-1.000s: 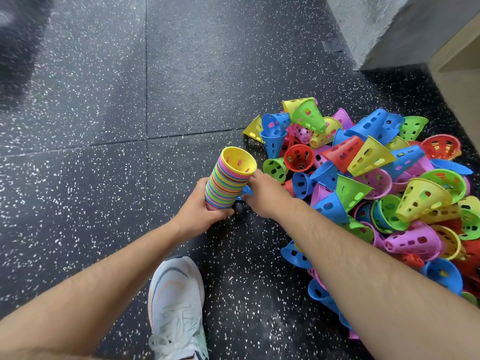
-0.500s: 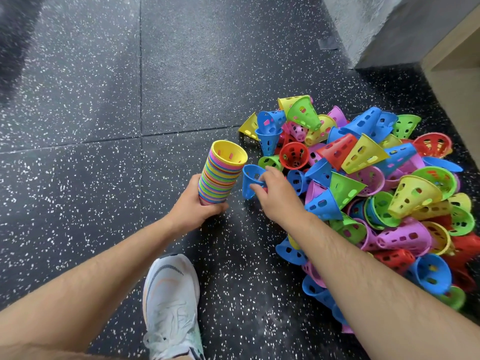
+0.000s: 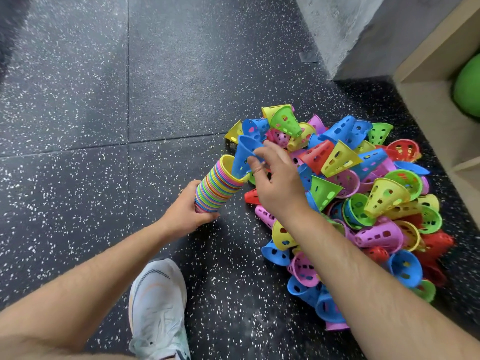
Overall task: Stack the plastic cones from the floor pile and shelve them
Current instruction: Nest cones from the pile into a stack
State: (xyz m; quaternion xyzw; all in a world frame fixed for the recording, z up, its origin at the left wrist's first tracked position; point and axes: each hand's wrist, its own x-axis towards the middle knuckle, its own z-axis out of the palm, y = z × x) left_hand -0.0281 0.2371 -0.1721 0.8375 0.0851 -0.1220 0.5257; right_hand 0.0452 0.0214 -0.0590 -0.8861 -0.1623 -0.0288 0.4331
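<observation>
The left hand is wrapped around the narrow lower end of a nested stack of multicoloured perforated plastic cones, which tilts from the hand toward 1 o'clock, its open yellow rim uppermost. The right hand pinches a single blue perforated plastic cone between thumb and fingertips; the cone's narrow tip sits inside the stack's yellow mouth while its wide end points up toward 12 o'clock — only partly nested.

At 3 o'clock from the hands lies the loose pile of plastic cones in yellow, green, blue, red and purple, lying every way on the black speckled rubber floor. Some cones in the pile hold others inside them — a green one with a blue one in its mouth near the middle, for instance. The right forearm crosses over the pile's near edge.

At 6 o'clock from the stack a white running shoe stands on the floor. At 2 o'clock, in the picture's corner, is a pale wooden shelf unit; its open compartment holds a green ball, only partly in view. A grey concrete wall stands beside the unit.
</observation>
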